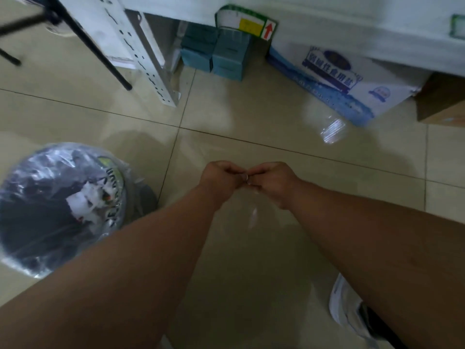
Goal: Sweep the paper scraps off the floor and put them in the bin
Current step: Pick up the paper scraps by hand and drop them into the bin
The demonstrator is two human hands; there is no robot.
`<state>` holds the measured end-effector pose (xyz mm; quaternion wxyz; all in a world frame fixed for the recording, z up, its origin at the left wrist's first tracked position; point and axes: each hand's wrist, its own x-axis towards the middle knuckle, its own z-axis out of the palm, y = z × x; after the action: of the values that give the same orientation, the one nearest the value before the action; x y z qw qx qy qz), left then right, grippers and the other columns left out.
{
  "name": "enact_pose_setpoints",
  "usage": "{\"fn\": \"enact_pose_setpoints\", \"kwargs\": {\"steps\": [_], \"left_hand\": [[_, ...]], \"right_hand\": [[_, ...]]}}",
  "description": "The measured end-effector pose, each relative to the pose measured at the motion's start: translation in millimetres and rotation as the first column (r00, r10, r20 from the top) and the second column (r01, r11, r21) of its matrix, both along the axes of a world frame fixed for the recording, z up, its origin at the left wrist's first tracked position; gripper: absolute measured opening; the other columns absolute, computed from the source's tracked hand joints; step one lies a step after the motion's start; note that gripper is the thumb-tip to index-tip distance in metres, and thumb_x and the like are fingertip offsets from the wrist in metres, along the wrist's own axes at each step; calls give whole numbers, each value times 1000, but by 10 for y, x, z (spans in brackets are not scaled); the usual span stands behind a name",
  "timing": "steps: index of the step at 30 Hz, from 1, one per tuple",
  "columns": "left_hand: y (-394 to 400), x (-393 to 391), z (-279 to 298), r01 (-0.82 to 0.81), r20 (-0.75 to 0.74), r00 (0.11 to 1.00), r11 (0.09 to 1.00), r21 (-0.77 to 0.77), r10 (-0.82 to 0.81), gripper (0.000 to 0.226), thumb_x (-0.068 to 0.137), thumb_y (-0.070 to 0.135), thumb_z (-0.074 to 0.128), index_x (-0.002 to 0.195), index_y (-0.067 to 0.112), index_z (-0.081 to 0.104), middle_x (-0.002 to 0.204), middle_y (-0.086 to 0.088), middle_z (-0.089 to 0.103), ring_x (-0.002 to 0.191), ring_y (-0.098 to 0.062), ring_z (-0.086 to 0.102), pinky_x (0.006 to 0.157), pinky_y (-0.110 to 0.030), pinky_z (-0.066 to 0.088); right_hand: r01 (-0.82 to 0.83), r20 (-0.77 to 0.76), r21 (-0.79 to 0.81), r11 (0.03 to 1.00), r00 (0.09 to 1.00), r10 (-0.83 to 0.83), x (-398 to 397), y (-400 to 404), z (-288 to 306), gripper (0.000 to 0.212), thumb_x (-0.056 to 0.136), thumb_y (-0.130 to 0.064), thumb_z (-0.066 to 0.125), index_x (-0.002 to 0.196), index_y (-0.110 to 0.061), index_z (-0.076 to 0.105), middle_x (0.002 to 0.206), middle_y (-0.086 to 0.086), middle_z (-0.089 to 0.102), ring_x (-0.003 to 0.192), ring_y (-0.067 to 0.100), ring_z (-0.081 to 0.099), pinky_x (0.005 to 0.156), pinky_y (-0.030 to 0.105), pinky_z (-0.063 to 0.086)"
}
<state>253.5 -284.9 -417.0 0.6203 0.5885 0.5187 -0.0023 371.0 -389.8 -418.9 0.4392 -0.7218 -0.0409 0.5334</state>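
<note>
The round bin [15, 248] stands on the floor at the left, lined with a clear plastic bag. White paper scraps [85, 200] lie inside it on dark contents. My left hand [221, 176] and my right hand [273, 181] meet in front of me, to the right of the bin, with fingers curled and fingertips touching. Between them they pinch the top of what looks like a thin clear plastic bag [253, 216], which hangs below them. It is faint and blurred. No loose scraps show on the tiles.
Beige floor tiles [251, 114] spread ahead. A slotted white shelf post [148, 59] and black stand legs [100, 51] are at the upper left. Teal boxes [216, 54], a blue-and-white carton [352, 81] and a brown box [442, 104] sit under the shelf. My shoe [349, 306] is at the lower right.
</note>
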Motion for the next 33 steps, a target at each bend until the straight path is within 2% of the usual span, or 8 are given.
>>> {"fn": "enact_pose_setpoints", "kwargs": {"steps": [2, 6, 9, 12, 15, 18, 23, 33], "left_hand": [[232, -117, 328, -15, 36, 999, 999, 28, 14, 14, 76, -4, 84, 76, 9, 78, 78, -16, 76, 72, -26, 71, 85, -54, 62], [886, -559, 1166, 7, 43, 999, 994, 109, -12, 21, 76, -6, 85, 95, -7, 77, 89, -21, 77, 73, -25, 74, 70, -30, 65], [1361, -1107, 1702, 32, 10, 999, 983, 180, -35, 20, 74, -4, 88, 91, -4, 78, 84, -20, 77, 70, -20, 75, 69, -28, 63], [1634, -1716, 2008, -43, 33, 999, 993, 107, 39, 12, 76, -12, 82, 85, -5, 77, 91, -27, 76, 91, -36, 77, 84, -39, 63], [1741, -2241, 2104, -120, 48, 992, 992, 29, 119, 15, 83, -17, 73, 97, -11, 74, 96, -28, 76, 94, -35, 76, 83, -35, 63], [1738, -2573, 2036, -181, 23, 983, 983, -31, 182, 20, 86, -18, 69, 105, -13, 73, 102, -26, 76, 96, -32, 76, 80, -32, 63], [1680, -2704, 1954, -161, -112, 980, 986, 43, 164, 17, 89, -4, 74, 98, 9, 80, 100, -15, 78, 95, -28, 76, 73, -37, 64], [1440, -1890, 1889, -53, 35, 998, 989, 141, 48, 19, 88, 5, 79, 106, 13, 79, 106, -13, 75, 92, -25, 74, 71, -35, 65]], "right_hand": [[20, -47, 93, 995, 999, -16, -78, 242, 264, 18, 78, 16, 72, 75, -2, 75, 84, 25, 72, 87, 42, 72, 92, 49, 58], [-39, -71, 265, 964, 996, 60, -419, 879, 885, 14, 78, 14, 77, 90, 10, 70, 82, 21, 72, 79, 31, 73, 73, 31, 62], [-67, -162, 411, 909, 976, 145, -888, 1329, 1304, 15, 80, 17, 73, 93, 15, 66, 90, 26, 74, 86, 38, 76, 77, 34, 62], [-160, -164, 487, 858, 949, 270, -1412, 1668, 1548, 19, 82, 20, 69, 100, 21, 61, 97, 32, 72, 90, 42, 75, 86, 39, 61], [-271, -100, 467, 842, 930, 355, -1833, 1850, 1630, 13, 85, 19, 66, 98, 17, 65, 92, 26, 73, 88, 35, 75, 80, 33, 62], [-407, 5, 375, 833, 899, 438, -2092, 1896, 1654, 12, 95, 8, 61, 93, 1, 70, 106, 26, 70, 96, 31, 73, 76, 31, 63], [-548, 139, 269, 792, 836, 531, -2170, 1863, 1655, 14, 99, 0, 59, 104, -3, 72, 109, 15, 69, 99, 20, 70, 75, 31, 63], [-489, 496, 192, 851, 796, 346, -1470, 1609, 1636, 15, 89, -5, 70, 97, -16, 76, 79, 6, 72, 61, 10, 63, 57, 22, 54]]}}
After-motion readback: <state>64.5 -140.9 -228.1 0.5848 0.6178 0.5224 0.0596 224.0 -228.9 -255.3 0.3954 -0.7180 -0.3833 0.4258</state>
